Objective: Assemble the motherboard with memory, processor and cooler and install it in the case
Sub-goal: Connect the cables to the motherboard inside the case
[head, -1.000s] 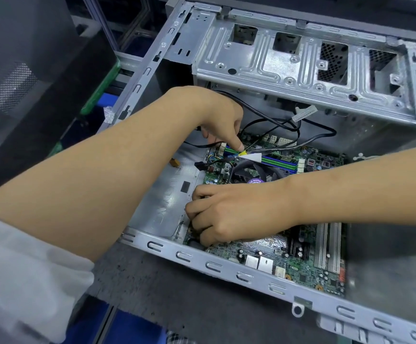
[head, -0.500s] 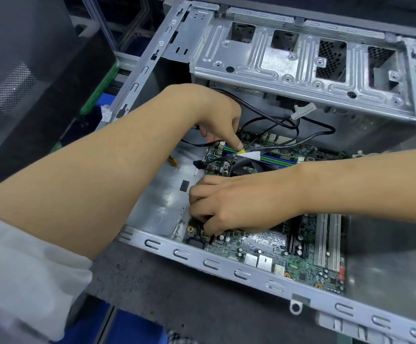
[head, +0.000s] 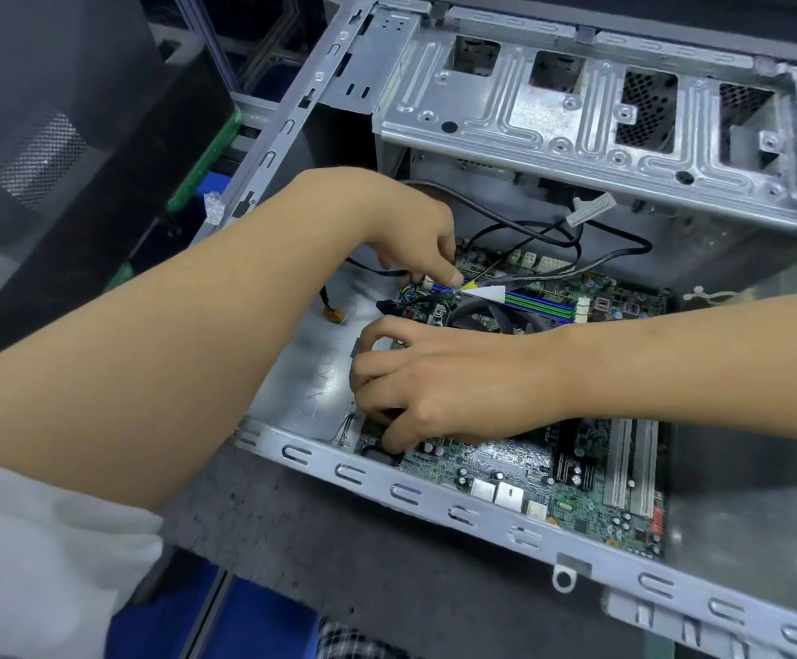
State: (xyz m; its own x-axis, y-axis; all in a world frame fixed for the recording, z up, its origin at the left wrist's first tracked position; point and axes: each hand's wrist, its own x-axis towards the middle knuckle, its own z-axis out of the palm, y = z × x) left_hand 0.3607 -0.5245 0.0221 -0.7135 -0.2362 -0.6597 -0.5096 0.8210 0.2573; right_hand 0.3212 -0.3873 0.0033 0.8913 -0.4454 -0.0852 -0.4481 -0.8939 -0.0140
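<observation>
**Two hands deep in the case, board nearly seated**

Big grey stamped-steel case (head: pixel 553 116) lies open, the green circuit-studded motherboard (head: pixel 520 473) flat on its floor, long axis running left-right. Right hand (head: pixel 448 382) sits curled directly over the board's left edge, gripping it, I judge; left hand (head: pixel 410 235) pinches thin black cables (head: pixel 544 230) at the far corner, beside the black round cooler (head: pixel 486 316)
</observation>
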